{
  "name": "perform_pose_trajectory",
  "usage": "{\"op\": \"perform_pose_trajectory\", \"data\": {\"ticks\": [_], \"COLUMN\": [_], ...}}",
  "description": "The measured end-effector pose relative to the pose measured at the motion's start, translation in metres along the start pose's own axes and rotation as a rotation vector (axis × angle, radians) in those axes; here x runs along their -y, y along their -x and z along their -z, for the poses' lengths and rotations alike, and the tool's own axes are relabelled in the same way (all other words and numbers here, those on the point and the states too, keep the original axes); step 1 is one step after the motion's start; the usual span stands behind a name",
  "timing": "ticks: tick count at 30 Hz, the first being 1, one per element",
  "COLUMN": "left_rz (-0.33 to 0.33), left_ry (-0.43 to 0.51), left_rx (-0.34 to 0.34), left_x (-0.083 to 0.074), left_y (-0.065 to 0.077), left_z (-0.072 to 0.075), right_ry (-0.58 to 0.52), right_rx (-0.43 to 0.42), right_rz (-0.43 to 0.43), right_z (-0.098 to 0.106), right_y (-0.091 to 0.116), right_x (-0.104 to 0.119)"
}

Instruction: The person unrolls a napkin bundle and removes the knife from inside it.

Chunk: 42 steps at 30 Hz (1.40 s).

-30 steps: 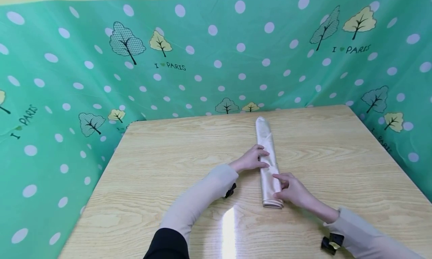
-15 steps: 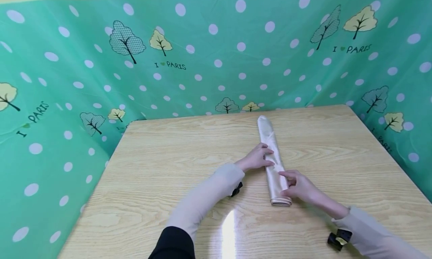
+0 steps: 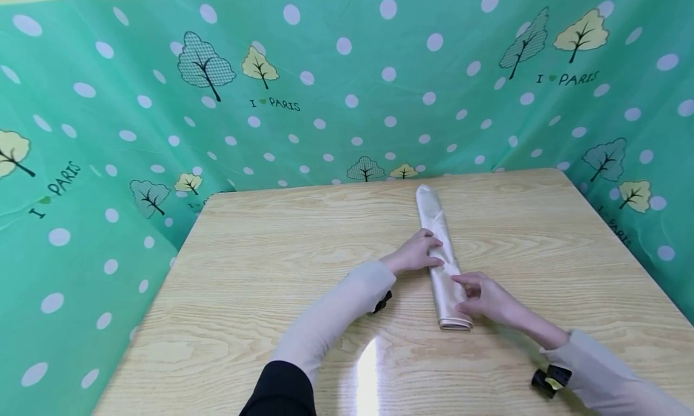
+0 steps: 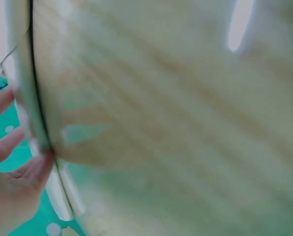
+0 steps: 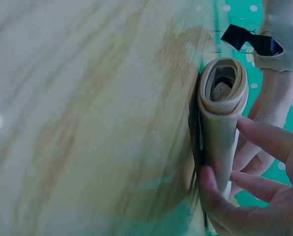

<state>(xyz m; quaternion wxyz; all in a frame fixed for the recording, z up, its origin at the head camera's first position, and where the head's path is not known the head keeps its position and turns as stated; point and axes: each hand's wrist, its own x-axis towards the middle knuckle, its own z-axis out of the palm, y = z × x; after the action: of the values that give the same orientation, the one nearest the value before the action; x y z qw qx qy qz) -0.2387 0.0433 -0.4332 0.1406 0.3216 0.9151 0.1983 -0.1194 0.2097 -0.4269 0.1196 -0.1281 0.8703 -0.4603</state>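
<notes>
A shiny off-white cloth [image 3: 447, 298], rolled into a long narrow bundle, lies lengthwise on the wooden table. My left hand [image 3: 416, 250] grips its middle from the left, fingers over the top and thumb low on the side. Nearer the front end, my right hand [image 3: 490, 298] holds the roll from the right between thumb and fingers. The right wrist view shows the spiral layers at the roll's open end [image 5: 225, 88], with the thumb [image 5: 215, 196] on one side and fingers on the other. The roll's far end tapers to a rounded tip.
The table [image 3: 260, 271] has a pale wood grain top and a bright light reflection near its front. A green dotted curtain [image 3: 303, 103] with tree prints hangs along the back and sides. Dark wrist-worn pieces [image 3: 550, 380] sit at both sleeves.
Both hands and the rolled cloth have shifted to the right and slightly away across the table, mostly in the first half second. Both hands keep their hold on the roll.
</notes>
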Motion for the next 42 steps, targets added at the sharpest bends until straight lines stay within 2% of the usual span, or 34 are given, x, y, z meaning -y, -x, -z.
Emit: {"op": "perform_pose_trajectory", "data": {"ticks": [2, 3, 5, 9, 10, 14, 21, 24, 31, 42], "left_rz": [-0.003, -0.027, -0.037, -0.073, -0.064, -0.114, -0.163, -0.174, -0.186, -0.186], "left_ry": [-0.013, -0.015, -0.021, -0.03, -0.033, -0.054, -0.08, -0.08, -0.082, -0.068], "left_rx": [0.022, 0.01, 0.011, -0.02, -0.007, -0.023, 0.044, 0.054, 0.06, 0.077], "left_x": [0.001, 0.008, 0.01, 0.014, 0.01, 0.014, 0.013, 0.012, 0.013, 0.018], "left_y": [-0.002, -0.008, -0.01, -0.01, -0.006, -0.005, -0.004, -0.004, -0.005, -0.005], "left_z": [0.002, -0.002, -0.001, 0.001, 0.007, 0.007, 0.006, 0.005, 0.003, -0.002], "right_ry": [0.041, 0.076, 0.18, 0.361, 0.392, 0.452, 0.524, 0.535, 0.556, 0.589], "right_rx": [-0.012, -0.029, -0.078, -0.149, -0.151, -0.135, -0.146, -0.147, -0.144, -0.184], "right_rz": [0.033, 0.062, 0.135, 0.294, 0.321, 0.414, 0.589, 0.616, 0.615, 0.704], "right_z": [0.0, 0.0, 0.0, -0.003, -0.003, -0.006, -0.015, -0.017, -0.02, -0.024], "right_y": [0.001, 0.001, 0.003, 0.006, 0.007, 0.009, 0.008, 0.008, 0.008, 0.005], "right_x": [-0.001, -0.001, -0.002, 0.001, 0.002, 0.005, 0.002, 0.002, 0.001, -0.002]}}
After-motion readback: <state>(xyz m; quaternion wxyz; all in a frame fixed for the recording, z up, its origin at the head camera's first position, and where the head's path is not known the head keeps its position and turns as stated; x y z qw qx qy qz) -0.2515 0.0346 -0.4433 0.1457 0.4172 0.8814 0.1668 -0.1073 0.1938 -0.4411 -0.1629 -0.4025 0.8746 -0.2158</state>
